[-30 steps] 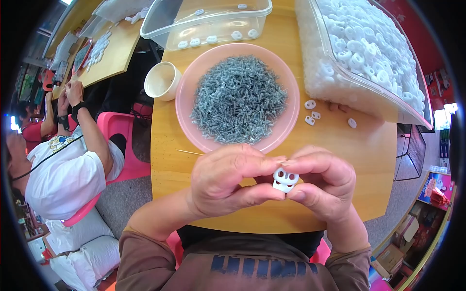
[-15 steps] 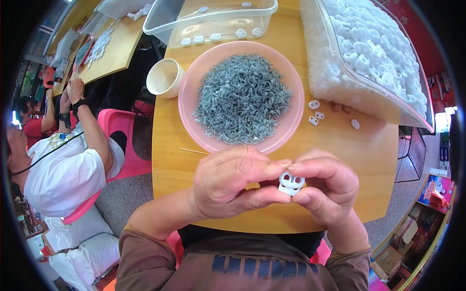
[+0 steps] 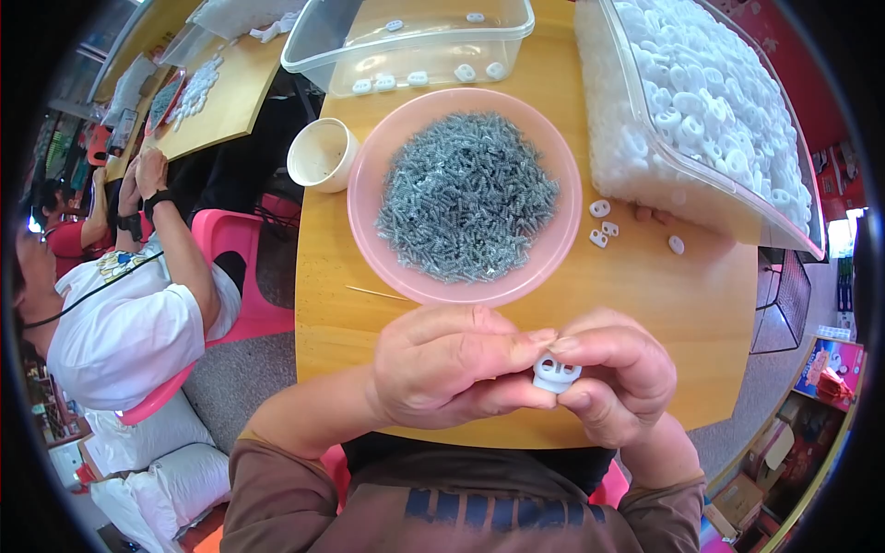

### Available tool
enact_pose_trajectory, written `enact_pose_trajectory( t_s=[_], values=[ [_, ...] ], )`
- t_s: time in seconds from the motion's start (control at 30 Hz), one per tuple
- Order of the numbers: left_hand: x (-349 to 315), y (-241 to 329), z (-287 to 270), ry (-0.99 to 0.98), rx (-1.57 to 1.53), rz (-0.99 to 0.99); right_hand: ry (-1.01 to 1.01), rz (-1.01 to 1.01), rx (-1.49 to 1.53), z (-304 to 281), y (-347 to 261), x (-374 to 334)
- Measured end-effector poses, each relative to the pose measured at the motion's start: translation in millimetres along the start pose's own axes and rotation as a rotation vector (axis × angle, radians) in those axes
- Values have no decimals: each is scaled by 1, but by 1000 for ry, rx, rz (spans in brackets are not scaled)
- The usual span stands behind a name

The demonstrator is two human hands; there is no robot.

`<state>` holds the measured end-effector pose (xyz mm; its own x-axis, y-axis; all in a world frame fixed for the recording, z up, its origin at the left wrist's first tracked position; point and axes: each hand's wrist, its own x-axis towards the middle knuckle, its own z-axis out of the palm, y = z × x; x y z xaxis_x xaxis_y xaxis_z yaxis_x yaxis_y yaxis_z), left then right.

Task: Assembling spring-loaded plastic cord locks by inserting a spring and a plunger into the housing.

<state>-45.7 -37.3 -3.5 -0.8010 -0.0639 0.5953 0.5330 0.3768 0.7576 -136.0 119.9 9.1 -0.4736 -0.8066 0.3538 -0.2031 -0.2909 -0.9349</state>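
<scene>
In front of my body, over the near part of the table, my left hand [image 3: 452,364] and my right hand [image 3: 619,373] meet at a small white plastic cord lock [image 3: 557,372]. Two oval holes in it face up toward me. Both hands are closed, thumb and fingertips pinching the piece from its two sides. My fingers cover its edges, so how far its parts are pressed together is hard to tell. Just beyond my hands stands a pink bowl [image 3: 367,249] heaped with small grey metal springs [image 3: 466,198].
A big clear bin [image 3: 645,175] of white plastic pieces stands at right, with several loose pieces [image 3: 599,209] beside it. A clear tub [image 3: 406,53], a white cup [image 3: 321,155] and a thin stick [image 3: 376,293] lie farther left. Another person [image 3: 129,313] sits at left.
My hands and the cord lock sit slightly nearer to me. The lock has tilted a little, and its holes look shorter. The whole view has shifted slightly.
</scene>
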Motion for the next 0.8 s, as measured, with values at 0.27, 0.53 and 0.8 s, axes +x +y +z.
enact_pose_trajectory(
  t_s=[0.27, 0.53, 0.8],
  values=[
    [-4, 1, 6, 71, -20, 56, 21, -62, -47, 3, -1, -5],
    [-1, 1, -1, -10, 11, -7, 32, -82, -88, 2, -2, -1],
    [3, -3, -1, -4, 34, 14, 34, -64, -78, -2, -1, 1]
  ],
)
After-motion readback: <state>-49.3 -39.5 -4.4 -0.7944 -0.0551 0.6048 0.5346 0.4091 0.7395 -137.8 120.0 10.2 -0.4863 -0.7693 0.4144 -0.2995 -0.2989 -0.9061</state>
